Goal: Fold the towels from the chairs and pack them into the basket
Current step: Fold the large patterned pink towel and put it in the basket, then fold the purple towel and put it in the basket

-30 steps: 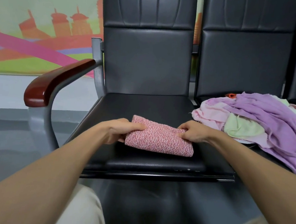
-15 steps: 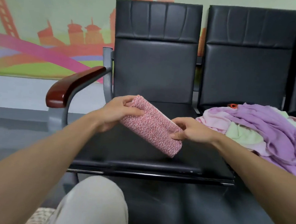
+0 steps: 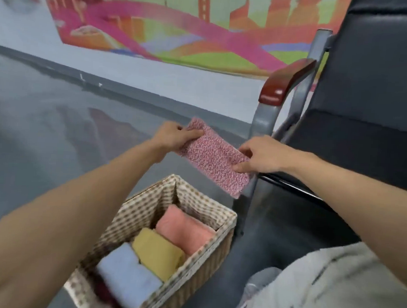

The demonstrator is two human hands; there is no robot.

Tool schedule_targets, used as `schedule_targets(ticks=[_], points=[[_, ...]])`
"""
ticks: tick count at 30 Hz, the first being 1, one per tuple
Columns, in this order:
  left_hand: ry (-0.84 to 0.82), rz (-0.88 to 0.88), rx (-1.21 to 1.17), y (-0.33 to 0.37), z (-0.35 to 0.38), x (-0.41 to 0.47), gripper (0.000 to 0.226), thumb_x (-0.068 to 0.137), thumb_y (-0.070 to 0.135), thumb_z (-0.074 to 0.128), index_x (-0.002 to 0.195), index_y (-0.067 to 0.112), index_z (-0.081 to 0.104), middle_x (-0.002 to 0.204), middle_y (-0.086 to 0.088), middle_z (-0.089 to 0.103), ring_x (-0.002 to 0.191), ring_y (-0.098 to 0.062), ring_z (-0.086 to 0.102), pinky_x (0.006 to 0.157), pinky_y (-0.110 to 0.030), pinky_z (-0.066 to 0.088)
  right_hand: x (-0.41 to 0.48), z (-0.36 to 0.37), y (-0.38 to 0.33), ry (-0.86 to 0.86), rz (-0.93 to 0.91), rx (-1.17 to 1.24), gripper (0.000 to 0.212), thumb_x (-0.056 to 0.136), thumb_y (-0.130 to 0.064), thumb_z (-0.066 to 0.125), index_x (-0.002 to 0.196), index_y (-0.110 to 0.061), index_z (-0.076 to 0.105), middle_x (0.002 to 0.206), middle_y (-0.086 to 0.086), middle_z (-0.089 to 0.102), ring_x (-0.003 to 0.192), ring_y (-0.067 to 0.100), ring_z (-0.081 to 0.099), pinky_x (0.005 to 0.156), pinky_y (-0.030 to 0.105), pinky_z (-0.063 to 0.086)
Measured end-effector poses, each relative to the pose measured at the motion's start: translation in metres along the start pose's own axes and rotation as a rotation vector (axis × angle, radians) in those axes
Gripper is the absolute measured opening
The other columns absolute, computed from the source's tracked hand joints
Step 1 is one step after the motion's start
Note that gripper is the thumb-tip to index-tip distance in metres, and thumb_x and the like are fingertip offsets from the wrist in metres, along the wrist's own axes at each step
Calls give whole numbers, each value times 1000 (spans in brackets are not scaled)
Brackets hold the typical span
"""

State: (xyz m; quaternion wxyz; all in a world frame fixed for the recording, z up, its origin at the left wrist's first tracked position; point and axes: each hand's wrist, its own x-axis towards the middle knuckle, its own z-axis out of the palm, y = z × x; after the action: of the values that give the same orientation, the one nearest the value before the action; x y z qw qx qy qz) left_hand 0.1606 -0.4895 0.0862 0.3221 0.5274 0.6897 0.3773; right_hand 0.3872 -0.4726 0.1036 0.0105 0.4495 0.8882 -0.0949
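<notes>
A folded pink-and-white speckled towel (image 3: 215, 160) hangs in the air beside the chair, above the far end of the basket. My left hand (image 3: 172, 136) pinches its far end and my right hand (image 3: 260, 155) pinches its near right edge. Below stands a wicker basket (image 3: 218, 246) with a dotted fabric lining. Inside it lie three folded towels side by side: a salmon one (image 3: 183, 230), a mustard yellow one (image 3: 158, 252) and a light blue one (image 3: 126, 275).
A black chair (image 3: 366, 121) with a red-brown armrest (image 3: 285, 81) and grey metal leg stands on the right. My light-trousered knee (image 3: 327, 287) fills the lower right. Grey glossy floor stretches to the left; a colourful mural covers the wall behind.
Both hands lifted the folded speckled towel off the chair seat and carried it left, past the armrest. My view swung left and down, bringing the basket into sight.
</notes>
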Motion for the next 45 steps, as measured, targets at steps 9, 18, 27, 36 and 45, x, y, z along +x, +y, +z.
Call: schedule_targets(ticks=[9, 18, 27, 36, 45], points=[[-133, -573, 152, -207, -10, -16, 50, 75, 42, 79, 99, 4, 58, 90, -7, 56, 72, -19, 56, 49, -26, 47, 63, 165, -87, -499, -71, 185, 31, 84, -34, 67, 74, -8, 54, 70, 5, 54, 63, 17, 50, 57, 28, 39], [-161, -502, 526, -288, 38, -29, 38, 83, 43, 71, 94, 9, 57, 92, -9, 60, 80, -21, 55, 65, -29, 41, 81, 261, -113, -679, -53, 123, 48, 88, -37, 67, 123, -6, 52, 118, 10, 58, 102, 25, 56, 81, 32, 45], [-185, 14, 758, -187, 53, 5, 18, 88, 33, 61, 91, 15, 61, 98, 2, 66, 92, -21, 61, 74, -34, 46, 77, 179, -64, -359, -86, 12, 9, 81, -16, 60, 80, -7, 63, 81, 8, 64, 80, 26, 62, 67, 32, 52], [-345, 508, 383, 47, 131, -4, 13, 89, 23, 66, 99, 16, 71, 94, 1, 71, 90, -12, 66, 87, -24, 49, -57, 4, 71, 55, 224, -2, 20, 88, -31, 59, 98, -17, 71, 107, 5, 70, 102, 25, 61, 90, 34, 49], [-563, 726, 257, 225, 289, -49, 19, 92, 32, 59, 107, 24, 67, 109, 11, 65, 105, -7, 59, 92, -23, 43, -254, -46, 230, 224, 691, 7, 12, 89, -32, 58, 91, -24, 66, 93, 0, 66, 90, 18, 53, 81, 34, 50]])
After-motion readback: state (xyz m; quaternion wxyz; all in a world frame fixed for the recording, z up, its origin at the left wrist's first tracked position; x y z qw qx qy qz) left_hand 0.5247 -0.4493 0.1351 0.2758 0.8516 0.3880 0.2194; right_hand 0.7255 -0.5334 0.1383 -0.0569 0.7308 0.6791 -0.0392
